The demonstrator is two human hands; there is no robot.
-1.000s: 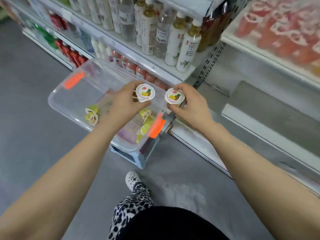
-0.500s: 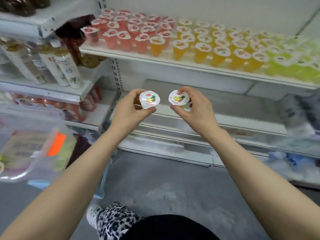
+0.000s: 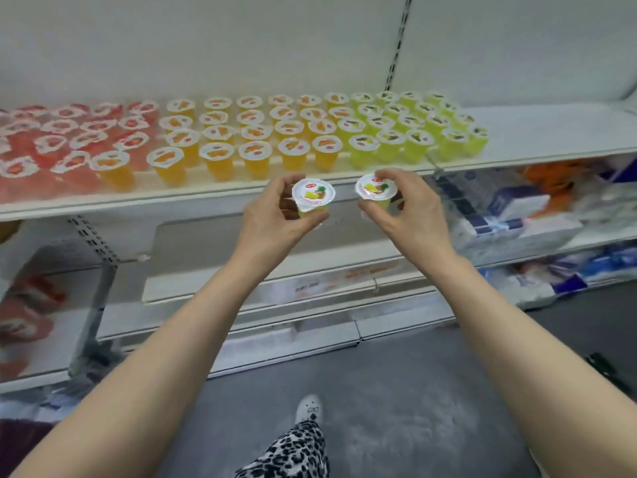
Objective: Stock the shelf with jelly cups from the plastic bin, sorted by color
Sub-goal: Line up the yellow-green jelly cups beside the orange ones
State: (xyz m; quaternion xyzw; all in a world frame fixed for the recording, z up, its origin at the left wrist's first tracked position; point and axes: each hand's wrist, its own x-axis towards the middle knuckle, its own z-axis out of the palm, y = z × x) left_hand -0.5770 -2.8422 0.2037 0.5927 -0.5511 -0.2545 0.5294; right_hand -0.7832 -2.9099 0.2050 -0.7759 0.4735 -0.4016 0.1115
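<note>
Yellow-green jelly cups (image 3: 313, 210), clear plastic, white lids (image 3: 375, 188) w/ pineapple pic.

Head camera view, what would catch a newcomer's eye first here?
The colour bands on the shelf strike first: red cups at the left, orange cups in the middle, yellow-green cups toward the right. In front of the shelf, at the picture's centre, the left hand grips the left cup and the right hand grips the right cup, both with white fruit-print lids.
</note>
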